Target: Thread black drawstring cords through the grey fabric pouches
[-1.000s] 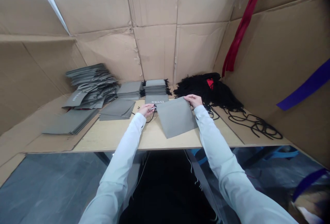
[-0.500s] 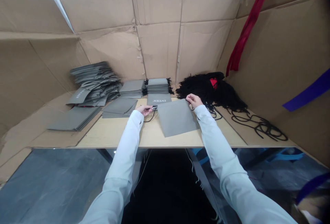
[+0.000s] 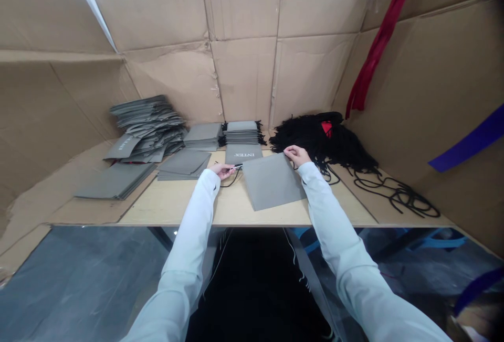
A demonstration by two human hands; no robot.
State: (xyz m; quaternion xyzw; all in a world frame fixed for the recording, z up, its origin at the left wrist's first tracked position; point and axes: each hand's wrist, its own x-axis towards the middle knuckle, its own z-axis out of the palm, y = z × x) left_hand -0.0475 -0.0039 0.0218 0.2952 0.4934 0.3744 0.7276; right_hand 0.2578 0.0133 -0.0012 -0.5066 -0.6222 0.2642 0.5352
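A flat grey paper bag [image 3: 273,182] lies slanted over the table in front of me. My right hand [image 3: 297,156] pinches its upper right corner between thumb and fingers; a bit of black cord shows just below that hand. At the upper left corner, my left hand [image 3: 223,170] is closed on a thin black and silvery piece [image 3: 238,166], whose tip reaches the bag's edge. Its exact kind is too small to make out. A black cord [image 3: 232,182] curves down below the left fingers. Behind the bag lies another grey bag [image 3: 244,151] with white INTEX lettering.
Stacks of flat grey bags [image 3: 147,121] stand at the left, beside a lower pile [image 3: 114,180]. Corded bags [image 3: 242,129] are stacked at the back. A heap of black cords [image 3: 315,132] lies at right, with loose loops [image 3: 409,198]. Cardboard walls [image 3: 244,79] enclose the table.
Both hands and the bag keep nearly the same place. The whole view has shifted very slightly, and the silvery piece in my left hand shows at a slightly different angle.
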